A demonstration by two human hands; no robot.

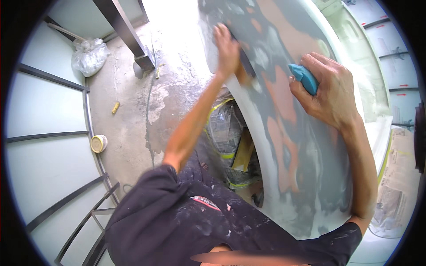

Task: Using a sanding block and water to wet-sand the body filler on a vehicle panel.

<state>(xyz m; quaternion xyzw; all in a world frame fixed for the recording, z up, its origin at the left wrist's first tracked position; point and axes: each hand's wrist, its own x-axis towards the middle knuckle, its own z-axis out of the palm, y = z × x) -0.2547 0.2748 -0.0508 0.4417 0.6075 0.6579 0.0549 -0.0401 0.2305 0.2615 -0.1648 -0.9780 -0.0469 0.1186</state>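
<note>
A curved car body panel (306,177) runs lengthwise before me, patched in grey with pinkish-tan areas showing through. At its far left side my left hand (228,51) is closed over a long, dark sanding block (246,64), which lies against the surface; motion blurs its lower end. My right hand (330,86) grips a blue sponge-like pad (304,79) between thumb and fingers, over the panel's right part. Whether that pad touches the panel cannot be seen.
Below the wheel arch, plastic sheeting (224,126) with yellow tape covers the wheel well. A plastic bag (90,56), a small tub (98,143) and a yellow cylinder (116,107) are on the left floor. A dark metal post (124,31) stands nearby. Masking paper (399,168) hangs at right.
</note>
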